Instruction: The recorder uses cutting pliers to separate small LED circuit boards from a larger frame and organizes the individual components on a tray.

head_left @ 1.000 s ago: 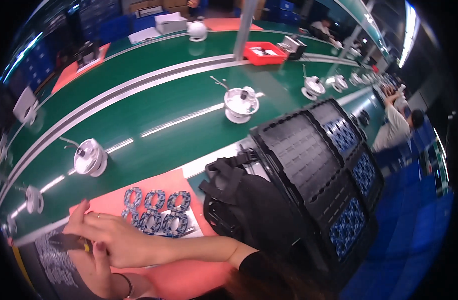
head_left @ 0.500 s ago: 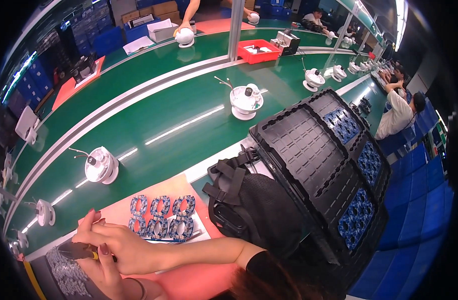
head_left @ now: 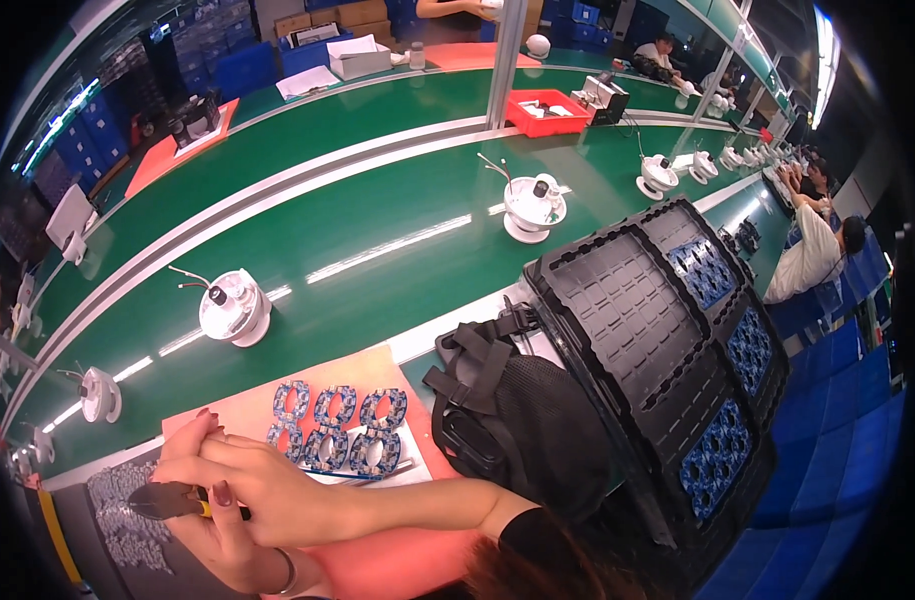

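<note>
Left hand (head_left: pixel 222 550) and right hand (head_left: pixel 282 490) overlapped at yellow-marked pliers (head_left: pixel 160 500), by the left edge of the pink mat (head_left: pixel 397 545).
Cannot tell either grip's state amid overlapping fingers: perhaps one clamped on the pliers, perhaps both. Nose toward small grey parts (head_left: pixel 137 545) just left of the mat. Best, probably, to steady the handles, clear fingertips from the nose and work away from the blue circuit boards (head_left: pixel 330 427) on the mat's far half. No legible brand, label or writing.
</note>
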Tool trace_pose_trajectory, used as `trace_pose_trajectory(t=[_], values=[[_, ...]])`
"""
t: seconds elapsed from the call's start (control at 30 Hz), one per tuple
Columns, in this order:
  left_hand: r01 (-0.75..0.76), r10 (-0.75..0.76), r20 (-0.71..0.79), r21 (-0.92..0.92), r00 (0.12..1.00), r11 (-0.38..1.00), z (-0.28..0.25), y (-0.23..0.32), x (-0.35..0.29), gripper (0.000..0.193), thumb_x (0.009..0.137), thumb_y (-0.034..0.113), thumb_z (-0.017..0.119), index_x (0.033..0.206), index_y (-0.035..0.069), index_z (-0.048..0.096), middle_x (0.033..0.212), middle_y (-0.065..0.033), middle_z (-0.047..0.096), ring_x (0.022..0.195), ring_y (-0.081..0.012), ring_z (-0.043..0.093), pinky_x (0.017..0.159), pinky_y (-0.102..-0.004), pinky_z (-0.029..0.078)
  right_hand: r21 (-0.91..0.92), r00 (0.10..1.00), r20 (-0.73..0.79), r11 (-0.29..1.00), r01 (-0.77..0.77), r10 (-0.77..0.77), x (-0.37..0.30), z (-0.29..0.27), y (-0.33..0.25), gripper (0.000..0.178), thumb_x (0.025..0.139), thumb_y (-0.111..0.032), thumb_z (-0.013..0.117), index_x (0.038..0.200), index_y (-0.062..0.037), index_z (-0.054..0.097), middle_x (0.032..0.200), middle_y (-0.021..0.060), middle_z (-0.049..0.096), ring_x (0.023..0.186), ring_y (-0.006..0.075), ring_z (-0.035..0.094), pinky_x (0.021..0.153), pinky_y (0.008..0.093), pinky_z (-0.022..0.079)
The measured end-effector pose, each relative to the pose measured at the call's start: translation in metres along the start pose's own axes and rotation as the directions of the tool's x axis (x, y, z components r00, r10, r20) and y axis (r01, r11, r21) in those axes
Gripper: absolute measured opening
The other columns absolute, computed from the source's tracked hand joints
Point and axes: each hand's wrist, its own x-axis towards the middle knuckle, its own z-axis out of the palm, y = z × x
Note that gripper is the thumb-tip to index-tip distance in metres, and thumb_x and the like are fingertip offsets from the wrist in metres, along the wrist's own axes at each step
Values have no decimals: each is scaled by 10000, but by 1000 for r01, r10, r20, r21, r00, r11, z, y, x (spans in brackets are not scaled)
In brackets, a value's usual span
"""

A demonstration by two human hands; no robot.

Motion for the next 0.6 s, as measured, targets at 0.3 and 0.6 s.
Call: trace_pose_trajectory(t=[0.3,0.6], values=[[-53,41,-116,-99,992,994,11,-2,3,514,1005,370,496,1220,-97,515,1233,-244,603,1078,-302,605,932,-407,480,-52,998,-54,998,33,-36,2,-9,-5,496,767,-54,690,1250,-121,598,872,139,576,820,355,598,683,408,491],[-112,105,-66,-128,992,985,11,-4,4,521,999,391,505,1211,-84,486,1250,-277,586,1083,-318,602,942,-432,482,-105,997,20,991,79,-77,4,-14,-8,513,720,-22,690,1220,-112,616,1013,123,625,965,345,624,817,437,505]])
